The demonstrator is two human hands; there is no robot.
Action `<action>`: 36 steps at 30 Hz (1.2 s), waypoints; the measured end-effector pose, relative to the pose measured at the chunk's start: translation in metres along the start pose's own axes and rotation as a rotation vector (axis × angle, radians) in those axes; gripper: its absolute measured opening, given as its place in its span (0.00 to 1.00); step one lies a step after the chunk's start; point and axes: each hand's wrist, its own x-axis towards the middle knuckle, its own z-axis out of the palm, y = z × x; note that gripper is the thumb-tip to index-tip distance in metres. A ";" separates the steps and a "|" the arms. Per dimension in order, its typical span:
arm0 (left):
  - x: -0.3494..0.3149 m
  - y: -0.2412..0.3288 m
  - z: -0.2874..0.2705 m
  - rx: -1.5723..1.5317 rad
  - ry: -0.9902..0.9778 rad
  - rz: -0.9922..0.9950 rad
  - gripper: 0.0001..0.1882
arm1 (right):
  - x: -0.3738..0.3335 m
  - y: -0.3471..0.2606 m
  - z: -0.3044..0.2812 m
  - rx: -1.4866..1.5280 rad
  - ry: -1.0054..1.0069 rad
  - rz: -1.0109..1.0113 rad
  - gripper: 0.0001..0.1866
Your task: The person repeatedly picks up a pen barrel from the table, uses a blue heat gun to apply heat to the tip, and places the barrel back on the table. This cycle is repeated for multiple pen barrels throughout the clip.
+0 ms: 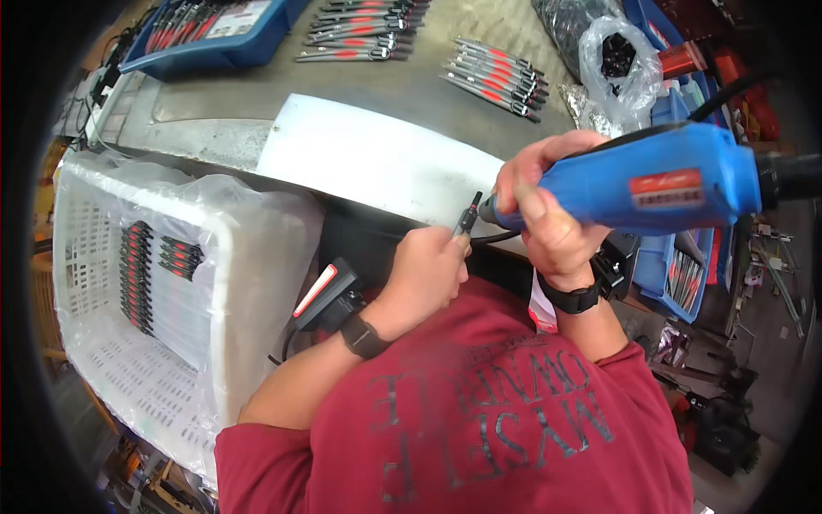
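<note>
My left hand (431, 267) is closed around a slim grey and black pen-shaped tool (469, 214), its black end sticking up past my fingers. My right hand (548, 214) grips a blue corded power tool (651, 180) shaped like an electric screwdriver. The power tool's dark tapered nose (488, 210) points left, right beside the black end of the pen-shaped tool; whether they touch, I cannot tell. Both hands are at the near edge of a white board (368, 154) lying on the metal table (214, 103).
Grey and red pen-shaped tools (497, 77) lie in rows at the back. A blue bin (214, 38) holds more. At left stands a white lined crate (218, 283) with several inside. A clear bag of black parts (621, 64) and blue bins (676, 265) are at right.
</note>
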 end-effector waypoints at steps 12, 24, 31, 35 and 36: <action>-0.001 0.001 0.002 0.012 0.008 0.028 0.13 | -0.005 -0.008 -0.011 0.162 -0.061 -0.025 0.26; -0.002 0.002 0.001 0.017 0.001 0.020 0.13 | -0.001 -0.008 -0.007 0.132 -0.071 0.011 0.27; -0.002 0.002 0.001 0.006 -0.008 0.016 0.12 | -0.001 -0.004 -0.005 0.029 -0.074 -0.030 0.26; 0.000 -0.001 0.000 -0.020 0.004 0.046 0.14 | 0.001 0.005 -0.002 -0.110 -0.094 -0.156 0.26; 0.001 -0.002 0.000 -0.025 0.011 0.051 0.14 | 0.002 0.007 0.000 -0.108 -0.104 -0.136 0.26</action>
